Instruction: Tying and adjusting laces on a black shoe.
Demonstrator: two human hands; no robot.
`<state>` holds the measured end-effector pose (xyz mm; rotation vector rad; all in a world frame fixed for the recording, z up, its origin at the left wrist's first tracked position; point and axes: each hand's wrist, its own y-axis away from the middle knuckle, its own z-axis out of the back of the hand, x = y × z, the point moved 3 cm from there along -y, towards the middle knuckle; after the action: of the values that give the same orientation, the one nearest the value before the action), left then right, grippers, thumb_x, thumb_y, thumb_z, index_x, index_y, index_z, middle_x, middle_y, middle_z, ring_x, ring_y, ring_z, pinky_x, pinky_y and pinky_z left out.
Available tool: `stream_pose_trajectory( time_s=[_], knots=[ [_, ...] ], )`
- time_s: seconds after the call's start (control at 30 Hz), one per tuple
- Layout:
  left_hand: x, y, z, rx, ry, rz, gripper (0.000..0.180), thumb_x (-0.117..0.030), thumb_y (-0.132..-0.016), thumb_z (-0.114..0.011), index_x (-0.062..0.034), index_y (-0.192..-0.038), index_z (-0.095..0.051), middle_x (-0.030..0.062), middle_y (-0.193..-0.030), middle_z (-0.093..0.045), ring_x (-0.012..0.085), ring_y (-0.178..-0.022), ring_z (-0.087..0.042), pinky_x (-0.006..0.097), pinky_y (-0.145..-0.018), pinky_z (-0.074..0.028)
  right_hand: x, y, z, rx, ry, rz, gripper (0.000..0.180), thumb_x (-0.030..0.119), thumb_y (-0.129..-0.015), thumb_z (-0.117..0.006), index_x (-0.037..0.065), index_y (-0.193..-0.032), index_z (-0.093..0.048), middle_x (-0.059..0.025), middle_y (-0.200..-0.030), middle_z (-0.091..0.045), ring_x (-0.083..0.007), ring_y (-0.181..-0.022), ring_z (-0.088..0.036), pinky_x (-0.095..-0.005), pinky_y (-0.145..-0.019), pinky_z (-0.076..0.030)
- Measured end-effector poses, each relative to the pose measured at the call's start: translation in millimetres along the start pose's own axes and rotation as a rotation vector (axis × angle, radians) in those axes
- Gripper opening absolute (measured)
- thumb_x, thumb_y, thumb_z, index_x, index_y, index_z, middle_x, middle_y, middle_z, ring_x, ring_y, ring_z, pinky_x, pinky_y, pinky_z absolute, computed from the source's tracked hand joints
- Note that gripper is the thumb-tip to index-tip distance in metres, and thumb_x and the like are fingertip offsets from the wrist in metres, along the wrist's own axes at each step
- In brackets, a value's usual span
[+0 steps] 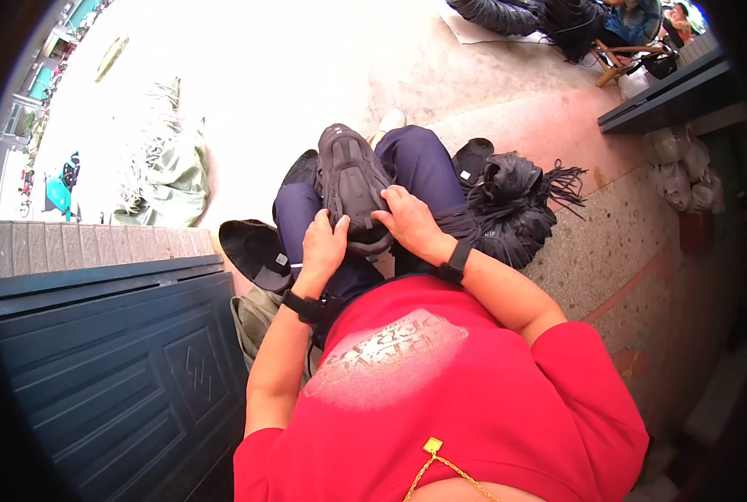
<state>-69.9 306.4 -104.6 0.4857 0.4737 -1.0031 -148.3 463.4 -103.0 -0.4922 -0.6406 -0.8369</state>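
Observation:
A dark grey, elongated, padded-looking piece (353,171) with raised ridges, shaped like a shoe, rests across my lap between my thighs. I cannot make out its exact kind. At its near left edge, my left hand (325,249) grips it between thumb and fingers. My right hand (413,224) pinches its near right edge, fingers bent over the top. Black curved pieces with small white labels lie about my legs: one beside my left thigh (256,255), another beyond my right knee (474,159). Next to my right thigh sits a bundle of black straps (514,213) with loose ends.
On the left stands a blue panelled door (122,368) beside a low tiled ledge (97,248). A pale green sack (168,188) lies beyond it. Black bundles (574,25) and a wooden-framed seat (612,63) are at the far right. Plastic bags (681,167) hang near the right wall.

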Motion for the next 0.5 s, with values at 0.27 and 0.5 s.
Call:
stream_pose_trajectory(
  time_s=[0.27, 0.5],
  knots=[
    [-8.9, -1.3, -1.0, -0.016, -0.098, -0.072, 0.037, -0.023, -0.083, -0.051, 0.0075, -0.105, -0.047, 0.0283, -0.082, -0.058, 0.0419, -0.080, -0.057, 0.047, -0.072, -0.044, -0.7, 0.1, -11.6, 0.057, 0.063, 0.016, 0.031, 0.017, -0.075, -0.062, -0.001, -0.095, -0.048, -0.0188, -0.096, -0.051, -0.0344, -0.086, -0.055, -0.0380, -0.072, -0.047],
    [-4.1, 12.1, -7.6, 0.008, -0.133, -0.031, 0.037, -0.020, -0.084, -0.050, 0.0097, -0.106, -0.046, 0.0292, -0.083, -0.057, 0.0422, -0.080, -0.057, 0.047, -0.071, -0.044, -5.5, 3.0, -20.7, -0.014, -0.012, 0.065, 0.030, 0.015, -0.075, -0.061, -0.002, -0.096, -0.047, -0.0219, -0.106, -0.049, -0.0367, -0.090, -0.054, -0.0391, -0.076, -0.046]
  ],
)
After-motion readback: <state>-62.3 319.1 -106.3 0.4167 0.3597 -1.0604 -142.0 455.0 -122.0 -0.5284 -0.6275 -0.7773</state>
